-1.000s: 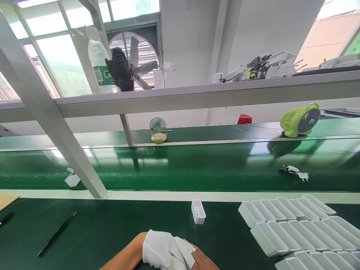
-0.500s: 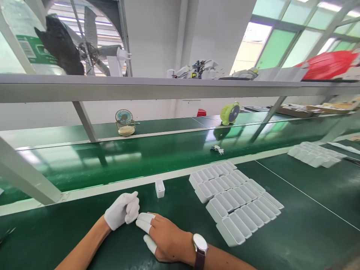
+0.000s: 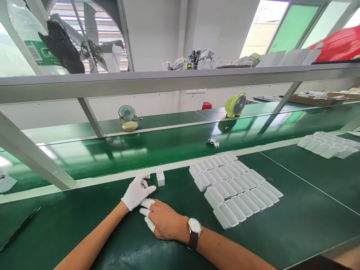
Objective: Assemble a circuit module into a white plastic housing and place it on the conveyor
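Two hands lie on the green table, and neither grip has hold of anything. The left hand [image 3: 137, 192], in a white glove, rests palm down with its fingers loosely spread and pointing toward a small white open-topped case [image 3: 160, 177], which stands alone just beside the fingertips, with a narrow gap between them. The right hand [image 3: 163, 224] is bare apart from white finger cots on a few fingers; it lies flat, relaxed and open, its capped fingertips meeting the heel of the gloved hand. A wristwatch [image 3: 194, 227] with a dark strap sits on the right wrist.

To the right of the hands, a block of the same white cases [image 3: 234, 193] lies in tight rows on the table, well apart from the single one. A second, smaller batch of cases [image 3: 327, 144] lies far off to the right. Beyond the table's white edge runs a green conveyor belt [image 3: 168, 146], carrying a small plug part [image 3: 213, 142]. On the far side stand a little teal desk fan [image 3: 127, 118] and a lime-green fan [image 3: 235, 104]. A plastic bottle [image 3: 30, 41] stands on the overhead shelf at the upper left.
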Tool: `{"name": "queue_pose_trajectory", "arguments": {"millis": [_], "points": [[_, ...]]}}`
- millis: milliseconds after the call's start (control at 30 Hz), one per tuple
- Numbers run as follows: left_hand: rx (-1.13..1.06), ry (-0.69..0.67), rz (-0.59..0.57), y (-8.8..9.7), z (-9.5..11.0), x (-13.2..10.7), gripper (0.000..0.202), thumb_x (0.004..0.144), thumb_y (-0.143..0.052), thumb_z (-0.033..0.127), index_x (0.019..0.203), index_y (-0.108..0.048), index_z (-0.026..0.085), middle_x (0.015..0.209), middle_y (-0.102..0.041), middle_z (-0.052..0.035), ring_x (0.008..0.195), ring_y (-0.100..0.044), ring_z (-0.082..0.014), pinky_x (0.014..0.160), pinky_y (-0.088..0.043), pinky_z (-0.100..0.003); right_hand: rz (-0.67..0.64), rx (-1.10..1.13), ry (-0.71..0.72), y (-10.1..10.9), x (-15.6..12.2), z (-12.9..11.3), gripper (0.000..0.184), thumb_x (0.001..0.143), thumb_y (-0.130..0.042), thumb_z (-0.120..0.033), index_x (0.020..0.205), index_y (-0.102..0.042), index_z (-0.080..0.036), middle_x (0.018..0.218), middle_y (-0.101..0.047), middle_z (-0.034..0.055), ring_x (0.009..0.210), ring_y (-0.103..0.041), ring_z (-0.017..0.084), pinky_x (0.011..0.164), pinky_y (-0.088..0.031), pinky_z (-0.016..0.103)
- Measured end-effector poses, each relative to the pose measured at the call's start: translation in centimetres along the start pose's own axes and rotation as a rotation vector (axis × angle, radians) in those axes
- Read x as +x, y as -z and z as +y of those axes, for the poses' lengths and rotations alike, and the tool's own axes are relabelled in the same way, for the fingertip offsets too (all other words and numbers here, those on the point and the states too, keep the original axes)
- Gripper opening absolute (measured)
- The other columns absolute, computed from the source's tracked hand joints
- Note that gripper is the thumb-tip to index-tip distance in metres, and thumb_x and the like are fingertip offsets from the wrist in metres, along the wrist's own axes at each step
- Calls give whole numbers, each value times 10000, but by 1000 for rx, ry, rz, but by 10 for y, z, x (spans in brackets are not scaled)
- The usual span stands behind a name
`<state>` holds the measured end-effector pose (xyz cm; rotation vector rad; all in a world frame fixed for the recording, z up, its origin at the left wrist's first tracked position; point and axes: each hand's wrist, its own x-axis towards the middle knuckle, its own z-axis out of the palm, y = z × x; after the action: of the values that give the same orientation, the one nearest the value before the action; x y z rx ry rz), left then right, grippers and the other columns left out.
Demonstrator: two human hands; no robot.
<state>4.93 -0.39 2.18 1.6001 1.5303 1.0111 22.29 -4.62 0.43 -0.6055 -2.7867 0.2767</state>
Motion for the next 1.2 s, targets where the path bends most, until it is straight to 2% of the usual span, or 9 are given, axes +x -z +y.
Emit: {"name": "queue_pose_trajectory", "arguments": {"millis": [167, 333, 500, 633, 767, 967, 1033, 1100, 1200], "points": [[168, -125, 125, -26, 9, 20, 736, 653, -775, 377, 1317, -532, 173, 889, -548, 6, 755, -558, -166, 744, -513, -344, 30, -17, 24, 1, -1, 0, 343, 866, -574, -170, 1179, -665, -61, 1143, -695, 174, 1148, -590, 278, 1117, -391, 409], [200, -231, 57, -36, 16, 33, 568, 683, -756, 380, 1192, -601, 180, 983, -602, -31, 820, -588, -190, 788, -520, -363, 79, -36, 60, 9, -1, -4, 413, 910, -533, -189, 1284, -596, -28, 1264, -655, 176, 1225, -552, 268, 1142, -362, 362], [292, -210, 81, -18, 8, 24, 430, 749, -675, 440, 1098, -623, 193, 1036, -664, -57, 915, -634, -241, 828, -524, -398, 74, -59, 65, 13, -1, -4, 394, 939, -502, -187, 1284, -600, -24, 1293, -644, 191, 1252, -542, 274, 1137, -370, 388], [333, -194, 112, 4, -4, 10, 432, 745, -652, 463, 1091, -621, 206, 1081, -679, -61, 946, -650, -253, 856, -530, -408, 93, -62, 70, 13, -1, -3, 370, 954, -499, -195, 1276, -623, -61, 1364, -608, 183, 1304, -510, 270, 1148, -355, 392], [314, -148, 136, 12, -8, 3, 459, 732, -648, 486, 1093, -616, 206, 1089, -683, -63, 944, -664, -254, 859, -539, -404, 78, -152, 99, 15, -2, -6, 361, 935, -524, -198, 1262, -623, -82, 1382, -595, 181, 1288, -525, 248, 1140, -355, 384], [212, -102, 92, 22, -18, -7, 507, 711, -678, 490, 1127, -611, 207, 1080, -689, -57, 953, -672, -256, 868, -550, -395, 15, -269, 173, 39, -7, -13, 204, 960, -519, -262, 1075, -663, -176, 1054, -721, 95, 998, -640, 200, 1064, -399, 384], [173, -111, 76, 28, -22, -14, 536, 702, -699, 483, 1154, -603, 211, 1099, -685, -57, 963, -668, -253, 890, -545, -397, 33, -285, 135, 57, -7, -1, 197, 968, -510, -269, 1072, -655, -185, 1049, -715, 96, 1006, -629, 206, 1074, -380, 399], [145, -78, 68, 33, -24, -21, 602, 698, -717, 482, 1222, -579, 218, 1106, -680, -55, 936, -665, -243, 869, -552, -390, 30, -294, 17, 79, -7, 22, 201, 963, -524, -267, 1094, -651, -182, 1077, -703, 114, 1062, -611, 230, 1085, -365, 420], [90, 41, 30, 35, -21, -27, 740, 702, -727, 469, 1362, -497, 227, 1011, -674, -31, 773, -651, -205, 719, -568, -351, -56, -292, -377, 111, -8, 73, 172, 938, -561, -253, 1041, -676, -178, 1035, -699, 119, 1062, -612, 258, 1067, -389, 421]]}}
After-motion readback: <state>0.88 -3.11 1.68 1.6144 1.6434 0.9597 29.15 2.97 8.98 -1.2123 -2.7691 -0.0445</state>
